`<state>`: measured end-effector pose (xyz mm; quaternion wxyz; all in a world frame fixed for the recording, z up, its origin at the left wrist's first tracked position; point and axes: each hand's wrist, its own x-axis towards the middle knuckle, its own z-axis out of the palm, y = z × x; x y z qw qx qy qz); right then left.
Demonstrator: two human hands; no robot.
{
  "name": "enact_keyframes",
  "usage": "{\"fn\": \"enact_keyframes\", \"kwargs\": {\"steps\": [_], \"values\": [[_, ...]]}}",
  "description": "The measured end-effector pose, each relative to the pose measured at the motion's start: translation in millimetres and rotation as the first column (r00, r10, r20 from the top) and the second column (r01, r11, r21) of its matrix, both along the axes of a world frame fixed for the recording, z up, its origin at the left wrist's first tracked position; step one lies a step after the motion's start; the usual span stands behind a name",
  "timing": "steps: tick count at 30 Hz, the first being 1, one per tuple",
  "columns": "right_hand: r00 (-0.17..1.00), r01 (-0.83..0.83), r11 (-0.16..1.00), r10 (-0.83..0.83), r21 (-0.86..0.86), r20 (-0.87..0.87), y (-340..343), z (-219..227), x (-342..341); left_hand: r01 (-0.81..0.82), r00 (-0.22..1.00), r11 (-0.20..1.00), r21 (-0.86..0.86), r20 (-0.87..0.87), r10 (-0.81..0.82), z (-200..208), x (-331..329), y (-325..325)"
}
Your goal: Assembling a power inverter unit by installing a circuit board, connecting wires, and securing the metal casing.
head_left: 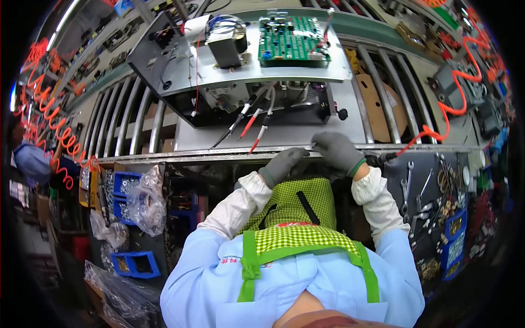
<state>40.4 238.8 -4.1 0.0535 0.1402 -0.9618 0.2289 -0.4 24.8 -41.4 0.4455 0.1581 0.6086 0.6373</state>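
Note:
My left hand [285, 165], in a grey glove, is held at the near edge of the roller conveyor with its fingers drawn together. Beside it to the right, my right hand [338, 152], gloved too, has its fingers curled at the edge. Anything between the fingers is too small or hidden to make out. Just beyond stands an opened metal equipment chassis [240, 71]. On its top plate sit a green circuit board [291, 41] and a transformer [225, 46]. Several cables [257, 117] with black, red and white ends hang from its front, apart from my hands.
Metal rollers [123, 117] flank the chassis on both sides. At left are blue parts bins [134, 263] and a clear plastic bag [150, 205]. Wrenches [407, 186] and more blue bins [454, 240] lie at right. Orange coiled hoses [462, 82] hang on either side. Another person [34, 161] is at far left.

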Motion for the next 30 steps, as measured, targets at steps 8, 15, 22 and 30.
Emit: {"fn": "enact_keyframes", "kwargs": {"steps": [8, 15, 22, 30], "values": [[0.942, 0.166, 0.891, -0.016, 0.423, -0.336, 3, -57, -122, -0.242, 0.583, 0.959, 0.149, -0.767, 0.266, -63, -30, 40], [0.910, -0.191, 0.823, 0.352, 0.535, -0.217, 10, -47, -145, -0.445, 0.878, 0.868, 0.218, 0.296, 0.376, -70, -39, 49], [0.961, -0.275, 0.938, 0.274, 0.211, 0.032, 16, -10, -142, -0.457, 0.872, 0.861, 0.224, -0.078, 0.484, -70, -53, 69], [0.911, -0.361, 0.918, 0.384, -0.163, 0.148, 18, -17, -150, -0.421, 0.900, 0.887, 0.190, -0.032, 0.434, -100, -71, 89]]}}
